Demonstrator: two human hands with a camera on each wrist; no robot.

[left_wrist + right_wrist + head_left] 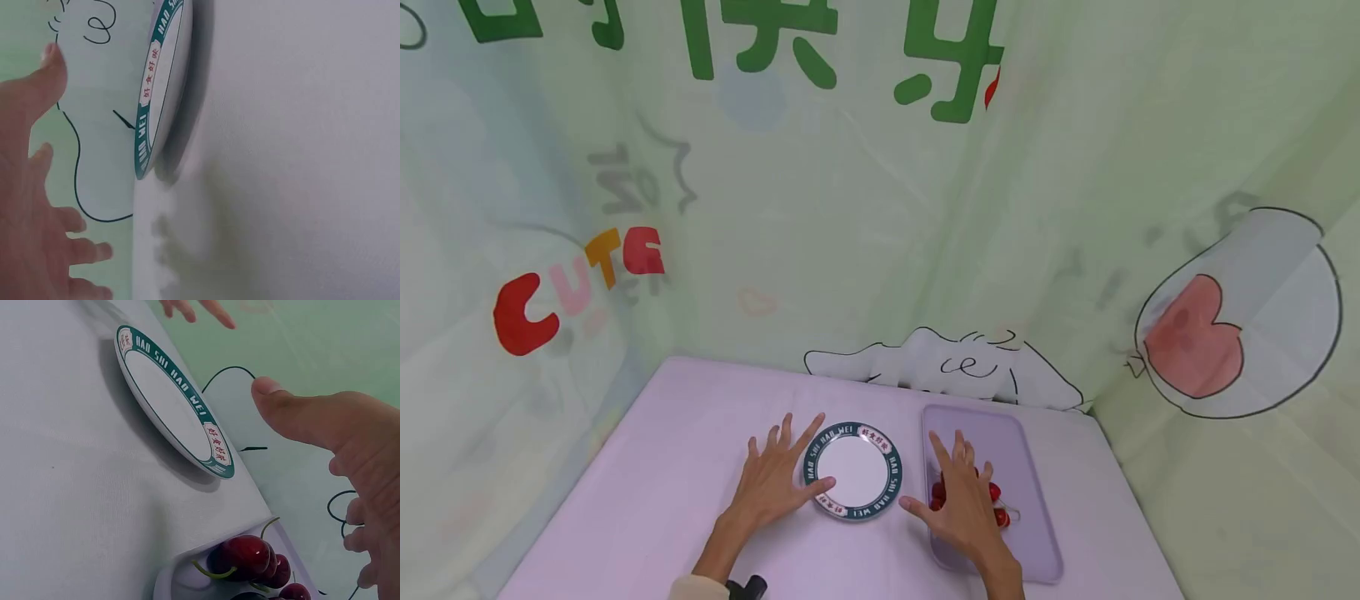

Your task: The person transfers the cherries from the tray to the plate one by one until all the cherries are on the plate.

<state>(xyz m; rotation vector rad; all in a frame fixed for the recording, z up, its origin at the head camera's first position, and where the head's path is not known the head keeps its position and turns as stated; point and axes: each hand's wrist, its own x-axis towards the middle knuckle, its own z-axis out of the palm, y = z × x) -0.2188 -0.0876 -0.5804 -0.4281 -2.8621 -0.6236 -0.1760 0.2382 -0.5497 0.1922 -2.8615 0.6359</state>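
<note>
A white plate [852, 471] with a dark green lettered rim lies on the table between the two hands. To its left, my left hand [772, 483] is held above the table with fingers spread, the thumb over the plate's edge in the head view. My right hand [962, 504] hovers over a lilac tray [1026, 533], its fingers apart and holding nothing. Dark red cherries [1002, 517] with green stems lie in that tray, partly hidden by the hand. The right wrist view shows the cherries [247, 557] at the tray's end, below the thumb.
A pale cloth covers the table [647, 500]. Behind and at both sides hangs a light green printed curtain [850, 208], close to the table's far edge. A dark object [747, 588] shows at the left wrist.
</note>
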